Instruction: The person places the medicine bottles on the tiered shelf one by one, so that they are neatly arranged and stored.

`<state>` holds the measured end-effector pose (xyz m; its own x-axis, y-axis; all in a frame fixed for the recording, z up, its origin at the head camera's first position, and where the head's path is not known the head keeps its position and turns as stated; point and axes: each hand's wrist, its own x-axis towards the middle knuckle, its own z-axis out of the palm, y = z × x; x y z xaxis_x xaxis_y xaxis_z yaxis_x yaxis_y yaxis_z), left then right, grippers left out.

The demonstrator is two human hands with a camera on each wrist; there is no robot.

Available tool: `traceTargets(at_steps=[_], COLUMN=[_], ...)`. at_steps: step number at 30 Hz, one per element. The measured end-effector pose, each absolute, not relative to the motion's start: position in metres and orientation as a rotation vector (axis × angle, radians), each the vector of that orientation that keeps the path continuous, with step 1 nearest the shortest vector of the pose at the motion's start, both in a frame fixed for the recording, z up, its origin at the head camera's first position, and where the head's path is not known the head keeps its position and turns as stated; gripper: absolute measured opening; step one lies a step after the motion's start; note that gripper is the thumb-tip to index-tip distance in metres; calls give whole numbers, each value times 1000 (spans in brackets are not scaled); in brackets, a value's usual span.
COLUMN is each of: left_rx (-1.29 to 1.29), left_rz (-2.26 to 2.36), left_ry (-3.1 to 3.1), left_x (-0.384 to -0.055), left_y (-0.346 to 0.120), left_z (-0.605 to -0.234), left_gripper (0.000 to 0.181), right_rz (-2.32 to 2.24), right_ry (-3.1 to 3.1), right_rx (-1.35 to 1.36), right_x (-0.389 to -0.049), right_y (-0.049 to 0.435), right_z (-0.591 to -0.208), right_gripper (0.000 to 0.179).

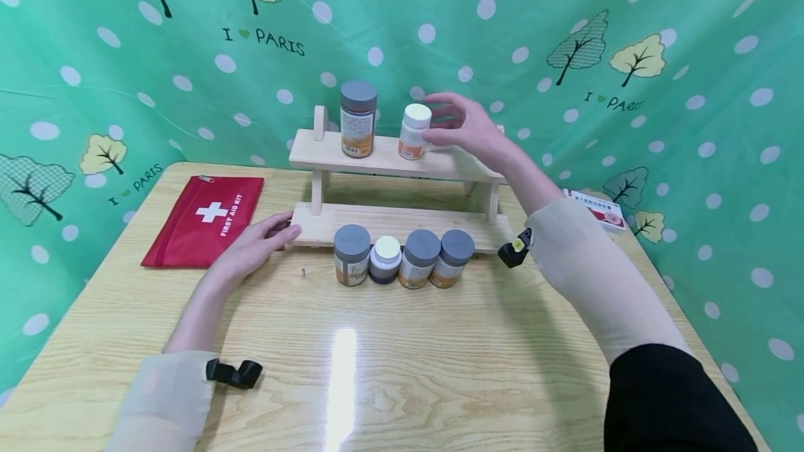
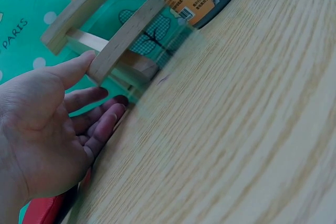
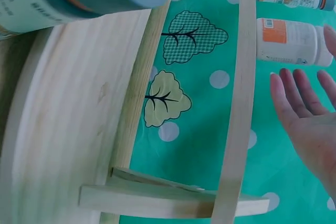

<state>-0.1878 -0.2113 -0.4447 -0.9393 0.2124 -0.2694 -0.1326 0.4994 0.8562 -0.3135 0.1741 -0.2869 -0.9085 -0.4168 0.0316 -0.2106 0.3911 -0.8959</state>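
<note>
A two-tier wooden shelf (image 1: 352, 223) stands on the table. On its upper board are a grey-lidded bottle (image 1: 358, 124) and, to the right, a small white bottle (image 1: 414, 132) with an orange label band. My right hand (image 1: 467, 127) is just right of the white bottle, its fingers spread around that side; in the right wrist view a gap shows between most fingers (image 3: 302, 93) and the bottle. My left hand (image 1: 257, 243) is at the left end of the lower board, where its thumb (image 2: 81, 66) touches the wood and the other fingers hang loosely bent.
A row of grey-lidded bottles (image 1: 352, 257) with one white-capped bottle (image 1: 386, 260) among them stands before the lower board. Left of the shelf lies a red first aid pouch (image 1: 207, 222). A small box (image 1: 599, 209) sits at the right. A green patterned cloth (image 1: 377, 40) hangs behind.
</note>
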Motion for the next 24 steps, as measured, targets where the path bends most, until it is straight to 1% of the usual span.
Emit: traceTargets(at_steps=[5,11,16,20,24], left_rx=[59,65,62,64,62], left_rz=[1406,1411,1413,1407,1403], left_ry=[2411,2406,2406,2409,2411], left_x=[-188,-187,-186,-187,-187], left_y=[-211,-211,-211,-212,-212], left_z=[-445,-445,-443,-445,-445], left_gripper=[84,86,87,86,85], right_rz=[-1643,-1772,-1883,-1974,-2078], right_ry=[2411,2396,2385,2381,2361], right_rx=[-536,-502,-470,-452,-438], right_x=[-305,-292,-278,-263,-247], right_y=[186,206,223,232,238], right_z=[-292,-306,-323,-333,-341], right_gripper=[72,61,57,48,48])
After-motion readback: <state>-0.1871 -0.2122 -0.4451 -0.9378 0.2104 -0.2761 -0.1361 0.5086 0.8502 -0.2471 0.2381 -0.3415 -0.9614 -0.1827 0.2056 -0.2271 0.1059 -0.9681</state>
